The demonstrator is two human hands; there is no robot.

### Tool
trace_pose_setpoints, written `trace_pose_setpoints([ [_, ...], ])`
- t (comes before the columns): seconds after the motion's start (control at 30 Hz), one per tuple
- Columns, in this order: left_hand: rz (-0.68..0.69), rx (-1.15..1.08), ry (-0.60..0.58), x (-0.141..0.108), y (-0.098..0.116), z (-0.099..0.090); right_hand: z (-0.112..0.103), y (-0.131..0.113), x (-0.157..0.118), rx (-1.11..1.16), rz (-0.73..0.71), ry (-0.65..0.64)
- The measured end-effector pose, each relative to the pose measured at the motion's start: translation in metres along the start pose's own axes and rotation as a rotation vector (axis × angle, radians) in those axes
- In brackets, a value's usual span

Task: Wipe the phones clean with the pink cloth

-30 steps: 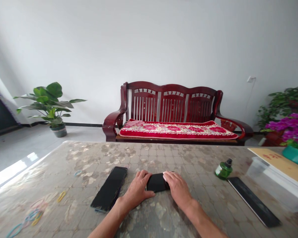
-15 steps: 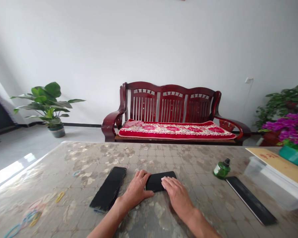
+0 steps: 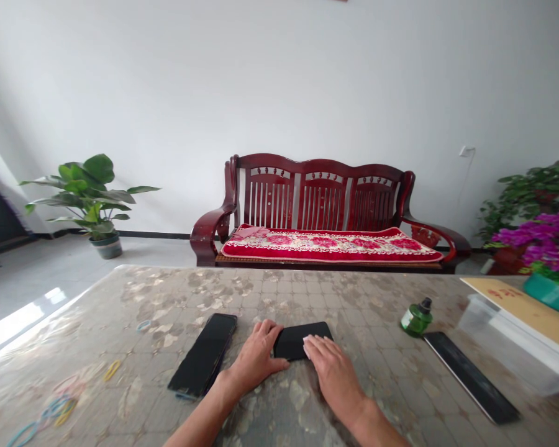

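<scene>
A black smartphone [image 3: 292, 341] lies crosswise on the patterned table cover, its dark face up. My left hand [image 3: 257, 352] grips its left end, thumb along the near edge and fingers at the far edge. Over its right end, the fingers of my right hand [image 3: 331, 366] are bent and pressed together on the dark face. A small whitish patch shows at those fingertips; whether it is nails or a thin thing held there, I cannot tell. Left of my hands lies a larger black phone-like slab [image 3: 204, 355], set at a slant.
To the right stand a green pump bottle [image 3: 417, 318] and a long dark flat bar [image 3: 470, 376]. Beyond is a clear plastic box [image 3: 517, 354] under a tan board [image 3: 526, 307]. Coloured bands [image 3: 58, 410] lie at left. A wooden bench [image 3: 323, 192] stands behind the table [image 3: 168, 304].
My right hand has shifted very slightly to the right over the phone. The left hand and the phone stay where they were.
</scene>
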State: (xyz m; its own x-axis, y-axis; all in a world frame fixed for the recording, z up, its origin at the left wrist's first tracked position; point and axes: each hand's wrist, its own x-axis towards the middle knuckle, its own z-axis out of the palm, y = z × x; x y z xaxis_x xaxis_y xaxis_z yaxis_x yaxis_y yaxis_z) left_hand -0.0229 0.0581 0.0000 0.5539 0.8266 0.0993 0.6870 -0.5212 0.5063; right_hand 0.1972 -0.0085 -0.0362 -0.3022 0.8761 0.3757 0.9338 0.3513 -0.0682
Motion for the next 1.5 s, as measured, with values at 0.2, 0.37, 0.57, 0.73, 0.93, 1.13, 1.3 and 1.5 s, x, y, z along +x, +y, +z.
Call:
trace_pose_setpoints([
  [0.2,-0.006,-0.012,-0.001,-0.001,-0.001,0.001,-0.008,0.027,-0.012,-0.053,0.064,0.020],
  [0.37,0.001,-0.002,0.010,-0.001,0.000,0.001,0.002,0.015,-0.008,-0.064,0.013,0.062],
  [0.57,-0.002,0.013,0.004,-0.001,0.004,-0.002,0.006,0.008,-0.005,-0.020,-0.075,0.091],
  [0.73,0.001,0.016,0.002,0.000,0.003,-0.001,0.000,0.036,-0.015,-0.052,0.018,0.104],
  [0.93,0.006,0.052,-0.006,-0.001,0.006,-0.004,0.004,0.021,-0.013,-0.080,-0.008,0.112],
  [1.13,0.015,0.211,-0.062,-0.002,0.016,-0.009,0.004,0.011,-0.008,-0.032,-0.061,0.099],
  [1.3,0.016,0.363,-0.103,-0.002,0.025,-0.005,-0.004,0.038,-0.007,-0.018,0.048,0.122],
  [1.5,0.105,0.497,-0.043,-0.002,0.023,0.004,-0.011,0.044,-0.001,0.071,0.093,0.157],
])
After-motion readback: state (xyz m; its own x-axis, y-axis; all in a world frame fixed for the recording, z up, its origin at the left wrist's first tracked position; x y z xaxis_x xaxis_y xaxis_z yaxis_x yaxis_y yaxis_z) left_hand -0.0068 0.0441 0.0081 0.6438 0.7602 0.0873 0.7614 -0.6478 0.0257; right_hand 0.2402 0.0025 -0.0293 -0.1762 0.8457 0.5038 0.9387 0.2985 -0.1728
